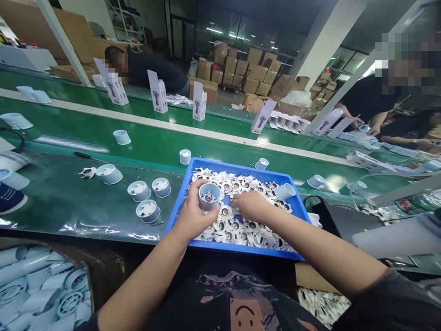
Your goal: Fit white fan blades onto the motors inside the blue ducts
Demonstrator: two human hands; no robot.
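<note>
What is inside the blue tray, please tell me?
Inside the blue tray lie many small white fan wheels and, near its right side, one light-blue round housing. Whatever the right hand and the upper wheels cover cannot be seen.

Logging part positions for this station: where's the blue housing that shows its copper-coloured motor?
Head view, near centre: in the left hand, over the left part of the blue tray, just left of the right hand.

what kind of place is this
Probably a small factory assembly line: a long green conveyor belt carrying pale blue plastic housings, a blue plastic tray of white fan blades, and stacked brown cardboard boxes behind.
</note>
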